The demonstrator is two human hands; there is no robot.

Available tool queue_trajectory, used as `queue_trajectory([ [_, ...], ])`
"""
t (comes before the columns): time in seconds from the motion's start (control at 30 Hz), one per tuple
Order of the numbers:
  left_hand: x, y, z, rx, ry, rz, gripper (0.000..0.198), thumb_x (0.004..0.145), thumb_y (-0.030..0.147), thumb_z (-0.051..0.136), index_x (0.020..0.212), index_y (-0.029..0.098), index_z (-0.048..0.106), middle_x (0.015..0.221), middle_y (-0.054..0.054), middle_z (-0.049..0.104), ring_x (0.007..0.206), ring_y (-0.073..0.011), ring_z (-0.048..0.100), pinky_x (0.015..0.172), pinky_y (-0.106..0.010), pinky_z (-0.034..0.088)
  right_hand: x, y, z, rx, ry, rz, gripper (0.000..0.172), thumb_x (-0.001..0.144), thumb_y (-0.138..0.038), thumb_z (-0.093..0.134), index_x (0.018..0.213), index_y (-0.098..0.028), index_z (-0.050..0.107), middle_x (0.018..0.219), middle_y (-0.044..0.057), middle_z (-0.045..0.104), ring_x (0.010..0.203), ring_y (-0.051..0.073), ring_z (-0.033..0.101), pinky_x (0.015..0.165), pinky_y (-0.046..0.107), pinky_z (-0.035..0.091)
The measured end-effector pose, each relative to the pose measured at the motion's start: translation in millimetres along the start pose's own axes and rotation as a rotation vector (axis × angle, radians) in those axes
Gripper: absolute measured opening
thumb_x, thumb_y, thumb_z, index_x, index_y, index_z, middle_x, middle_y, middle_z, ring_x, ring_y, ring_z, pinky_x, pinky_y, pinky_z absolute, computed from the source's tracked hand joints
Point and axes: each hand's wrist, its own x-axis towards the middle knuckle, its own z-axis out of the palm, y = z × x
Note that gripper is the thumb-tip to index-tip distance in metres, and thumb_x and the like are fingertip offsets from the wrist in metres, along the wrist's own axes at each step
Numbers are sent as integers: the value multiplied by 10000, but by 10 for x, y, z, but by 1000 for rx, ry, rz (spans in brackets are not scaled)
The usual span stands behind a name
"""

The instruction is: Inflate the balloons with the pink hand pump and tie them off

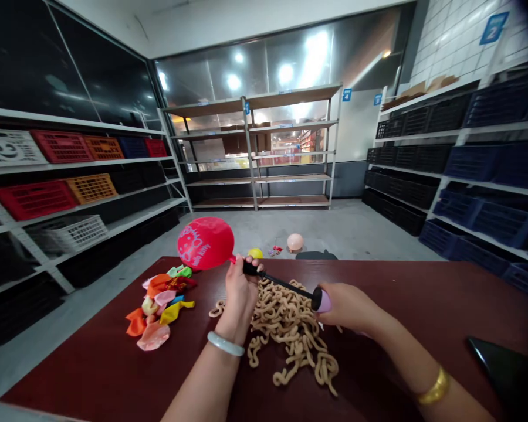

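Note:
A red balloon (205,243) with a printed cartoon figure, partly inflated, sits on the nozzle end of a black hand pump (288,285). Wrapped round the pump's front end and the balloon's neck is my left hand (241,284). My right hand (341,305) grips the pump's purple and black handle, with the rod drawn out between the hands. Beneath them, a heap of tan twisted pieces (290,322) lies on the dark red table (92,351). Left of my left arm is a pile of flat, colourful balloons (162,299).
A dark flat object (497,363) lies at the table's right edge. Beyond the table, a pale balloon (295,242) and a yellow one (255,253) rest on the floor. Shelves with crates (35,199) line both sides; a rack (290,179) stands at the back.

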Motion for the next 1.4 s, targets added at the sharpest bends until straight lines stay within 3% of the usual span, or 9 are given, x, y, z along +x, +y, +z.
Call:
queue_trajectory([
  [0.27,-503,-575,259,8,-20,-119,277,786,268,714,807,195,448,720,16,516,624,-115,525,579,-253,438,-31,-160,41,17,41,14,362,718,-518,652,944,-237,622,893,44,717,777,237,662,566,264,311],
  [0.4,-688,-727,343,-2,-28,-159,300,787,313,719,806,193,444,724,18,506,635,-108,525,600,-247,448,-32,-215,40,15,76,20,384,712,-531,656,941,-227,610,879,54,718,825,262,672,596,273,329],
  [0.6,-668,-630,366,46,-56,-126,264,823,303,680,797,194,441,727,13,501,634,-111,520,577,-246,451,-39,-283,82,-9,101,55,338,755,-510,617,955,-240,585,871,41,716,792,254,676,582,280,334],
  [0.8,-239,-252,194,25,-57,-11,176,824,252,670,778,203,508,718,-6,504,641,-139,529,541,-272,461,21,-175,52,-155,101,70,427,755,-604,588,980,-241,566,895,61,707,825,274,673,603,297,347],
  [0.97,6,6,29,-33,15,53,159,836,244,660,759,209,525,718,-14,524,657,-137,537,565,-274,480,55,-2,12,-268,119,42,377,792,-593,553,964,-258,548,886,40,704,843,260,671,615,299,339],
  [1.17,-128,-208,88,-57,74,81,204,829,264,662,774,190,480,701,2,529,621,-129,542,558,-271,471,15,41,16,-404,113,77,383,803,-592,539,994,-261,537,849,40,706,795,262,676,577,298,318],
  [1.4,-486,-625,241,-48,54,-79,298,790,359,698,826,190,455,705,27,520,586,-96,518,590,-244,457,-37,-218,66,-368,90,50,368,817,-586,535,946,-242,525,847,60,710,779,272,684,552,297,300],
])
